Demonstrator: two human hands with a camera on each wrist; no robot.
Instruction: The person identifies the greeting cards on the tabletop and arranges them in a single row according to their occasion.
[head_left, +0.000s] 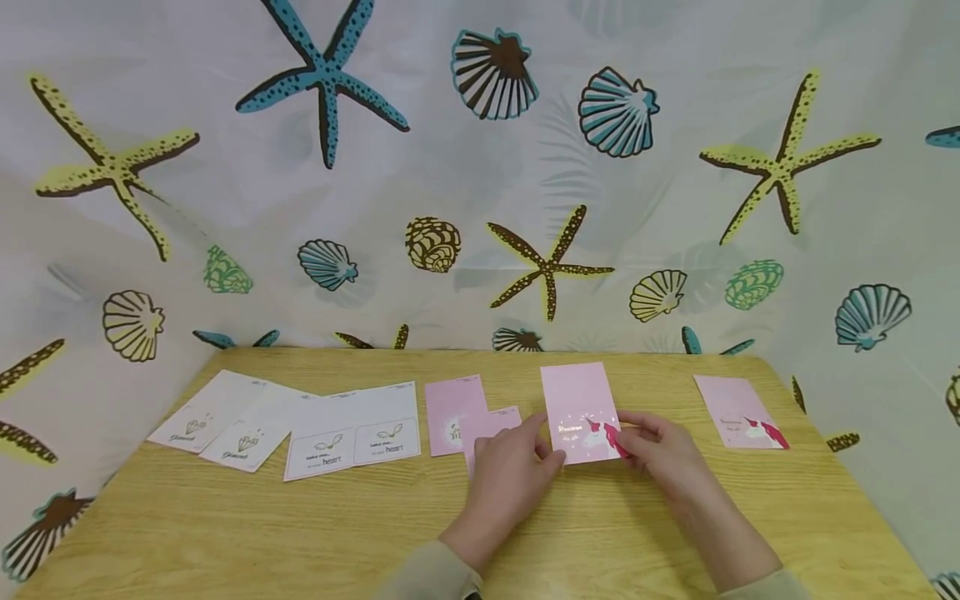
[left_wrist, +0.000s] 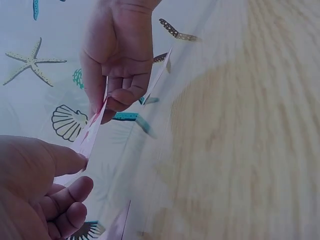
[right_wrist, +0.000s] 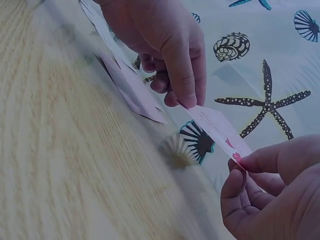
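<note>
Both hands hold up a pink unicorn card (head_left: 577,400) above the table, its printed face toward the head camera. My left hand (head_left: 512,467) pinches its lower left edge between thumb and fingers. At the lower right corner, my right hand (head_left: 663,454) grips it, thumb over the red-maned unicorn print. In the left wrist view the card (left_wrist: 90,135) shows nearly edge-on between the two hands. A matching pink unicorn card (head_left: 741,412) lies flat to the right. Two pink cards (head_left: 444,396) overlap just left of my left hand, which partly covers the nearer one.
On the left of the wooden table (head_left: 300,542) lie two overlapping white diamond cards (head_left: 217,400) and two white cards with wings and "heart" lettering (head_left: 386,400). A cloth (head_left: 480,183) printed with starfish and shells hangs behind and along the sides.
</note>
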